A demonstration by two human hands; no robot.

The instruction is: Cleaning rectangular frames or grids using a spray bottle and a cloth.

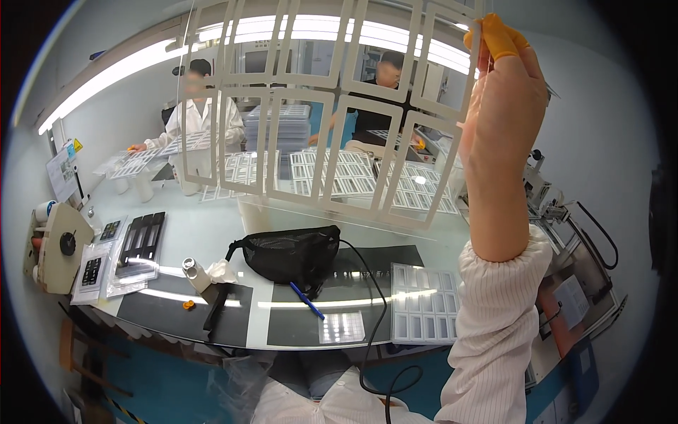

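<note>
Head view shows the right hand (503,106) raised high, its orange-capped fingertips (494,35) pinched on the upper right edge of a thin white die-cut sheet (311,120) of empty rectangular frames, which hangs in the air above the far side of the table (205,233). No left hand is visible (so its fingers cannot be judged). Below, a black mesh pouch (293,253), a blue pen (307,301) and a tray of small cells (424,304) lie near the table's front edge. Held by one corner, the flimsy lattice could sag, tear or slip free.
</note>
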